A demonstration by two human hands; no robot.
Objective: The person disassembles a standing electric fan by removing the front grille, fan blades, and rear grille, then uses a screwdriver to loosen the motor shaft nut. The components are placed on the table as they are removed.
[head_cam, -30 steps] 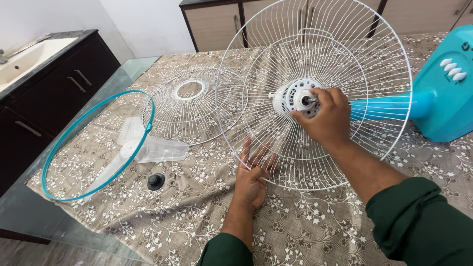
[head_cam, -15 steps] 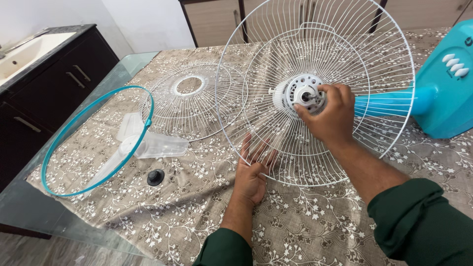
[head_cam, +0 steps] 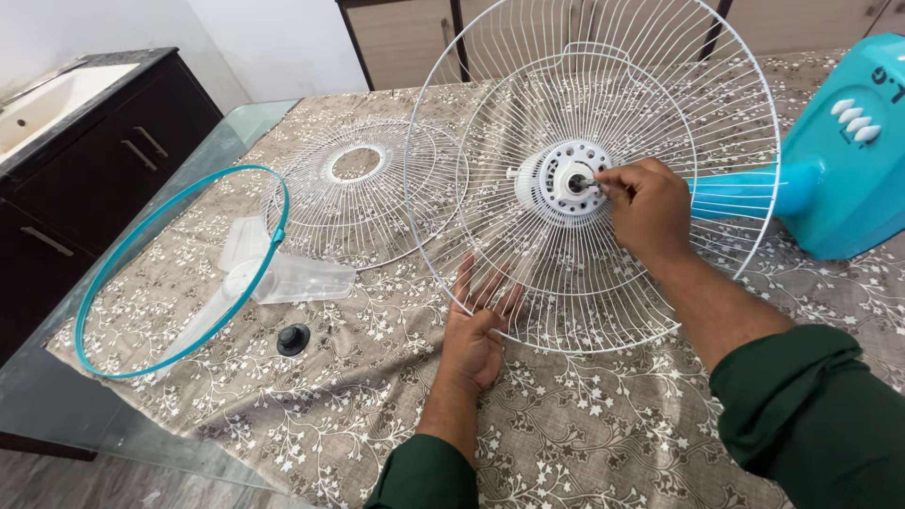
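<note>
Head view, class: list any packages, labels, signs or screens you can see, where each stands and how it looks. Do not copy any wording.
Printed marking: dark lettering on the teal fan base, top right, cut off by the picture's edge, above a row of white oval buttons.
Packages, signs, screens: none in view.

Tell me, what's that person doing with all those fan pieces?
A person has a turquoise fan lying on a table. Their right hand pinches at the hub in the middle of the white wire guard, while the left hand grips the guard's bottom edge. Lying apart on the flowery tablecloth are another wire guard, a turquoise ring, a clear fan blade and a small black knob.
</note>
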